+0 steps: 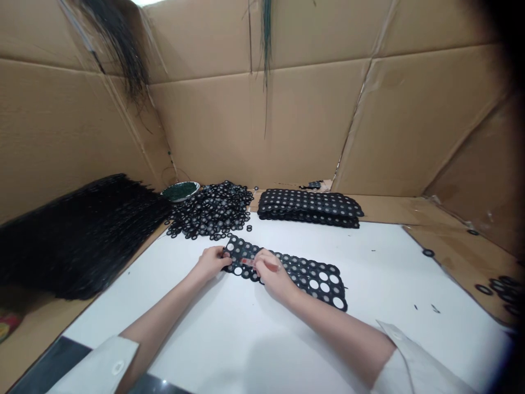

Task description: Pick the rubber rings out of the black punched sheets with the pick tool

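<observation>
Pinching the black ring panel [302,269] by its left end, mid-frame, with the left hand [212,262], gripping a red-tipped tool [247,262] in the right hand [269,270]. Probably light and bendy; best held by the edges.

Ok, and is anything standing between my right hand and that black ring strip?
Nothing visible blocks it, apart from the slim red-marked tool your right hand grips over the black ring strip. Your left hand holds the strip's left end, and the loose ring pile lies beyond it, off to the side.
</observation>
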Motion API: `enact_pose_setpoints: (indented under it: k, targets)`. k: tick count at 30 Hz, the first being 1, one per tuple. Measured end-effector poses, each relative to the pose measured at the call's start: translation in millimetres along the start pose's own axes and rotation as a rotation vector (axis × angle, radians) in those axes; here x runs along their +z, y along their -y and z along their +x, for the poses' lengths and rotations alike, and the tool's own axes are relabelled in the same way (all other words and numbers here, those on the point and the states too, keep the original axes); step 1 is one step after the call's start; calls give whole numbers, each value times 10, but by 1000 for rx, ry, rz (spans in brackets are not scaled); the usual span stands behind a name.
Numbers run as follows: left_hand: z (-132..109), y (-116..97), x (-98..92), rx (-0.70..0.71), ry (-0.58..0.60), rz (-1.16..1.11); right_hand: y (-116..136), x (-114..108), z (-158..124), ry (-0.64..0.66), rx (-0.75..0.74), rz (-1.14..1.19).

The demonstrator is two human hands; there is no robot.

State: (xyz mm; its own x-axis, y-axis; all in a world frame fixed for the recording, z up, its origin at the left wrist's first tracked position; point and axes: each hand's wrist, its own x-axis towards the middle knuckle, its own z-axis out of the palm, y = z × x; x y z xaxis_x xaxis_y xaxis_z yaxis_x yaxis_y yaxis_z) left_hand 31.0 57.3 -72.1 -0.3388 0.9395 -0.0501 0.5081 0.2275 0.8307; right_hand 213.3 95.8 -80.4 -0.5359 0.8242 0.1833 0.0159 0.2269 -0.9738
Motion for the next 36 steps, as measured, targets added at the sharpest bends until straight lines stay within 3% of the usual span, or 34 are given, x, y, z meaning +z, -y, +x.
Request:
enact_pose_setpoints:
  k: [5, 12, 19, 26, 30, 36]
  targets:
    - [-38, -22, 62, -13, -65, 27, -108, 40, 9, 90, -108, 36]
    - [-175, -79, 155, -14, -57, -9, -137, 56, 5, 86, -250, -211]
    - [-103, -135, 12, 9, 101, 0, -55, 25, 23, 71, -119, -117]
    - [-13, -45, -49, 72, 14, 82, -90, -16, 61, -39, 69, 3]
    - [4, -38, -35, 77, -11, 43, -114, -4, 54, -92, -32, -51]
    - [15, -54, 29, 2, -57, -5, -110, 10, 29, -33, -89, -122]
